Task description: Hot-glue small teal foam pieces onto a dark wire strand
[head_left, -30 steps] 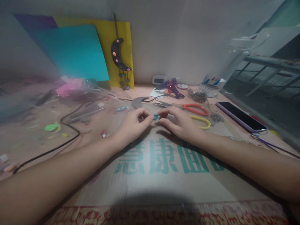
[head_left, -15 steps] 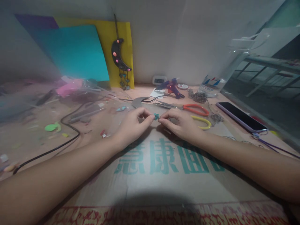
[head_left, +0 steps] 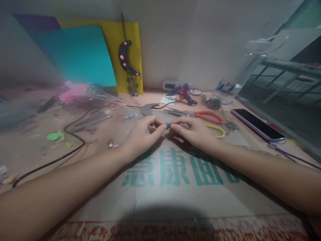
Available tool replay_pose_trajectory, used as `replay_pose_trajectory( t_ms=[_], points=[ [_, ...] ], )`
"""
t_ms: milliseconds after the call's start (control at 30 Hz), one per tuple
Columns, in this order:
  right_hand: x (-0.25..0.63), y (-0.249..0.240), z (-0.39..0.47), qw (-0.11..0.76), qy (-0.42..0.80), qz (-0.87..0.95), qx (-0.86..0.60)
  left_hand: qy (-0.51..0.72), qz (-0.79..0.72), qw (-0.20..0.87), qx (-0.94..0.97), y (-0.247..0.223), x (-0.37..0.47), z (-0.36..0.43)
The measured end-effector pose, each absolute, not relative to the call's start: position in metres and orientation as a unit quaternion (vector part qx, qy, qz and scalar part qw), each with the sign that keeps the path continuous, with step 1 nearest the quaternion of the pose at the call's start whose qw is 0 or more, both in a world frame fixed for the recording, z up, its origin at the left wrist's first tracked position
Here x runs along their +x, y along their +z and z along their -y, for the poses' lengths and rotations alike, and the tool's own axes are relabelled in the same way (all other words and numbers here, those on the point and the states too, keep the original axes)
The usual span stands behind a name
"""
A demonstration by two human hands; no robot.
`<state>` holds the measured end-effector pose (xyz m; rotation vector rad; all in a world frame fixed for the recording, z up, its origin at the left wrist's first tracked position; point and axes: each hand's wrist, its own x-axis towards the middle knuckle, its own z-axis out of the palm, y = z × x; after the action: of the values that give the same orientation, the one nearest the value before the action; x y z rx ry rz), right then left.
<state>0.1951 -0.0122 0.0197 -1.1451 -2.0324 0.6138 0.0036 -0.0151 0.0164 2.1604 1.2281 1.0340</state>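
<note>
Between my fingertips is a small teal piece (head_left: 168, 126), too small to tell its kind, perhaps with several lobes. My left hand (head_left: 147, 132) pinches it from the left with thumb and forefinger. From the right, my right hand (head_left: 192, 130) has its thumb and forefinger closed on the piece's other side. Both hands are just above a cardboard sheet (head_left: 160, 204) with green printed characters. Just beyond them lie scissors with red and yellow handles (head_left: 209, 117), partly hidden by my right hand, and a grey crescent shape (head_left: 147, 109).
A purple glue gun (head_left: 185, 94) lies at the back, by a small white display (head_left: 170, 85). At right are a phone (head_left: 258, 125) and a clear plastic jug (head_left: 229, 83). A black cord (head_left: 75, 134) crosses scraps at left. A decorated moon (head_left: 124, 58) hangs against yellow card.
My right fingertips have moved slightly left and now close on the teal piece, covering more of it. The left hand has barely moved.
</note>
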Motion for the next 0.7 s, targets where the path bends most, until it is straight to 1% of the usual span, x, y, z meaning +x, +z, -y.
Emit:
replay_pose_trajectory(
  t_ms=[267, 433, 700],
  points=[
    [0.1957, 0.0194, 0.0132, 0.353, 0.227, 0.793, -0.441, 0.367, -0.422, 0.228, 0.797, 0.0103, 0.0028, 0.0121],
    [0.1955, 0.0174, 0.0121, 0.350, 0.218, 0.802, -0.432, 0.369, -0.412, 0.257, 0.793, 0.0091, 0.0023, 0.0104],
    [0.1991, 0.0143, 0.0101, 0.325, 0.159, 0.852, -0.379, 0.362, -0.431, 0.209, 0.800, 0.0122, 0.0037, 0.0116]
  ],
)
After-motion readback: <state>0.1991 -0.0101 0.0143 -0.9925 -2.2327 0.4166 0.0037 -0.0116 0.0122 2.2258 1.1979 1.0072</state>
